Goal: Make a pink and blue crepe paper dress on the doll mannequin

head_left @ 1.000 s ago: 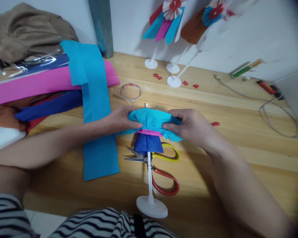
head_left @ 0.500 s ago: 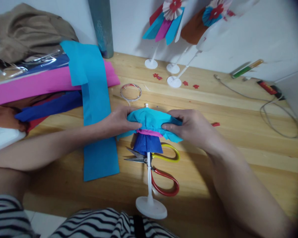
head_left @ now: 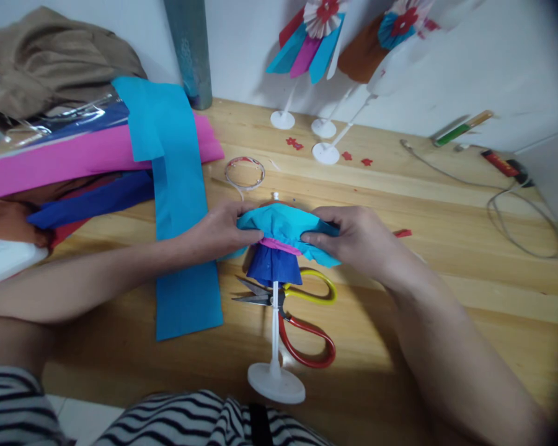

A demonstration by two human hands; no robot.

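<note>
Between my hands is gathered turquoise crepe paper (head_left: 281,223), wrapped over a magenta band (head_left: 281,245) and a flared dark blue paper piece (head_left: 274,266). My left hand (head_left: 232,229) pinches its left side, thumb in front. On the right side, my right hand (head_left: 346,232) pinches the same paper between thumb and fingers. A white plastic stand (head_left: 275,334) with a round base runs down from the blue paper, its small white tip showing above the turquoise. Scissors (head_left: 304,356) with one yellow and one red handle lie behind the stand's rod, partly covered.
A long turquoise paper strip (head_left: 186,303) lies left, beside magenta paper (head_left: 65,148) and other folded sheets. A clear ring of tape or ribbon (head_left: 245,173), red flower cutouts (head_left: 346,156) and a cable (head_left: 451,176) lie farther back. Decorated white stands (head_left: 283,119) lean by the wall.
The stand's base has swung slightly left and up, and the blue paper has tilted with it. Both hands keep their hold on the turquoise paper.
</note>
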